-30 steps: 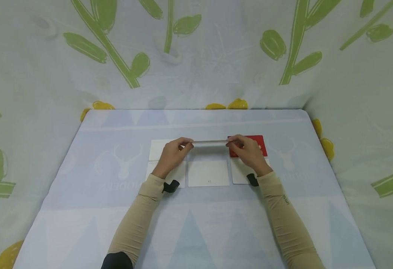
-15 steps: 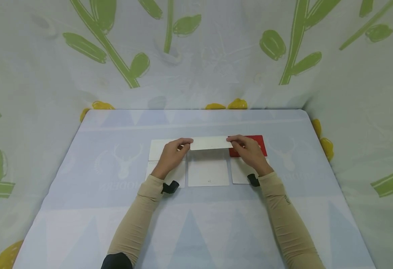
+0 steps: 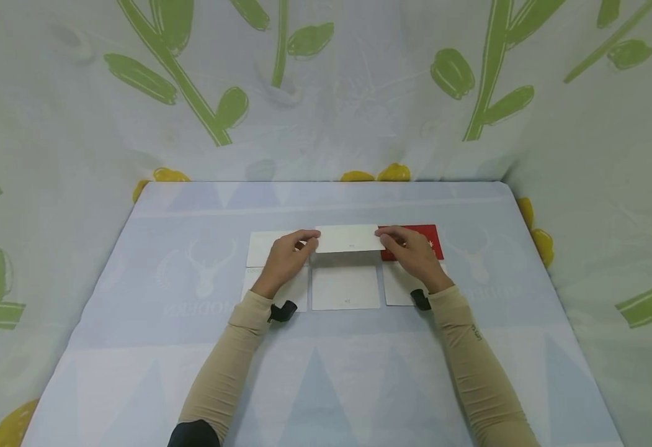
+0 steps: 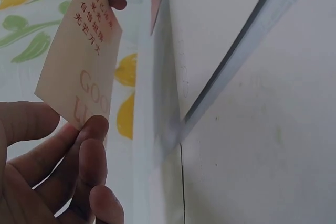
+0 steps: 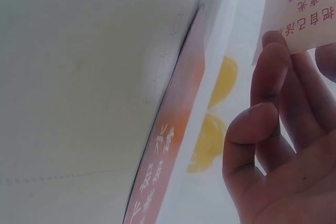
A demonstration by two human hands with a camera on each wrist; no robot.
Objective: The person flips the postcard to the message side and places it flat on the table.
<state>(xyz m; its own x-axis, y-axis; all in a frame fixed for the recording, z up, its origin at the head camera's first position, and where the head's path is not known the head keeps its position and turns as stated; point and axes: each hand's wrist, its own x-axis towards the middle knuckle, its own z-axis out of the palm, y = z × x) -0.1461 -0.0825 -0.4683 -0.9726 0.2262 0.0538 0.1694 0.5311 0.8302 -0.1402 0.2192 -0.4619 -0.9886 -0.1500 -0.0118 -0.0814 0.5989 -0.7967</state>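
— Above the middle of the tabletop [image 3: 192, 372], toward its far edge, we are holding a white card [image 3: 350, 238] between both hands: our left hand [image 3: 285, 257] is pinching its left end, and our right hand [image 3: 413, 249] is pinching its right end.

— What is changing?

— A second ago we were seeing the card nearly edge-on, a thin strip; now it is tipping its blank white face toward us. The left wrist view is showing red printed characters on its other side [image 4: 79, 61], so, as we judge it, we are turning the card print-side down.

— And around it?

— We are hovering over a grid of cards. A white card in the near row [image 3: 345, 287] is lying flat just below the lifted one, a red card [image 3: 432, 239] is lying partly under our right hand, and another white one [image 3: 264, 247] is lying beside our left.

— Any containers?

— We are seeing none, only cards on the cloth.
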